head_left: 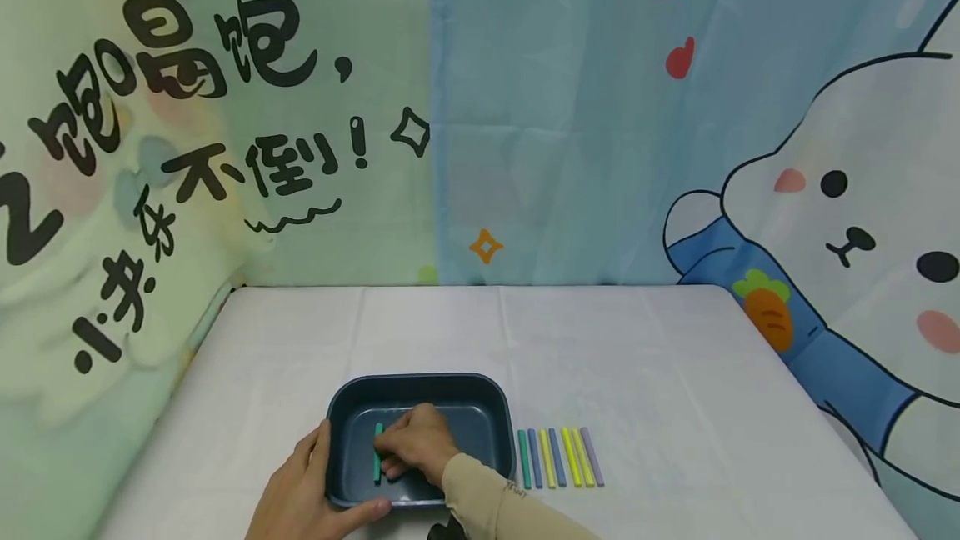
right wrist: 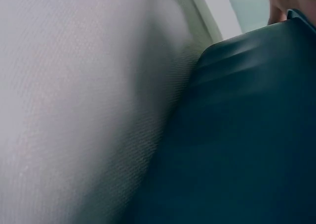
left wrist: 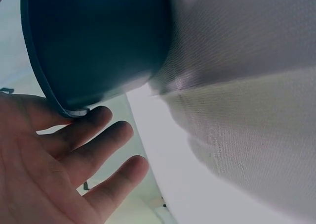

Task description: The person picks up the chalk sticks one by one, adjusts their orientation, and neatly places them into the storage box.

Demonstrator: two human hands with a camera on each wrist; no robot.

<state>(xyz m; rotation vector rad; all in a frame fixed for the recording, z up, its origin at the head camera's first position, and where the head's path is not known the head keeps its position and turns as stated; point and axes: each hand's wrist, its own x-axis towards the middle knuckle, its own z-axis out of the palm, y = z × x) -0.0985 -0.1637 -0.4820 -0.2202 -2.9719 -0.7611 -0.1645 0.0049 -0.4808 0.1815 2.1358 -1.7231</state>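
Observation:
A dark blue rectangular tray (head_left: 420, 380) sits on the white-covered table. Inside it, toward the left, a green chalk stick (head_left: 377, 473) lies nearly in line with the tray's short side. My right hand (head_left: 422, 440) reaches in over the front rim and pinches this stick with curled fingers; its fingertips are partly hidden. Against the tray's left side rests my left hand (head_left: 300, 486), thumb along the front rim. The left wrist view shows that hand's fingers (left wrist: 98, 152) fairly straight, touching the tray's rim. Only the tray's outer wall (right wrist: 247, 135) fills the right wrist view.
To the right of the tray stands a row of several coloured chalk sticks (head_left: 558, 458), in green, blue, yellow and purple. A small black object (head_left: 447, 530) shows at the bottom edge, under the right sleeve. Behind the table (head_left: 637, 340) hangs a printed curtain (head_left: 555, 148).

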